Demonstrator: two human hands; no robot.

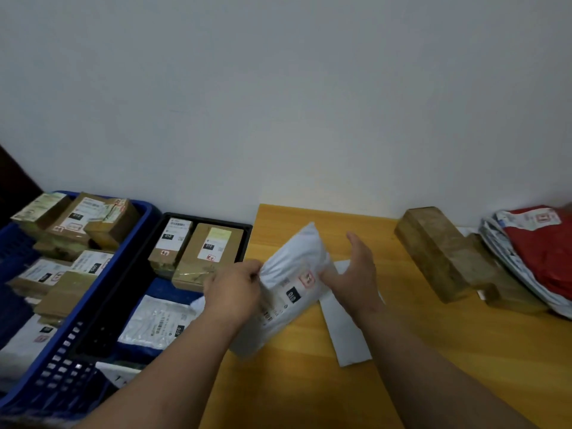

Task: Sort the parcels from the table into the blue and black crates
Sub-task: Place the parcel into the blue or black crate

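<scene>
White padded parcel (291,280) — crinkled, label up — between both hands.

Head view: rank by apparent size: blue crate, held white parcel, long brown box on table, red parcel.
1. blue crate, cut off by the frame
2. white parcel
3. brown box
4. red parcel, cut off at the edge, so 3 vs 4 is unsure

Left hand (235,286) grips white parcel (294,274) — right hand (356,270) open beside it.
</scene>
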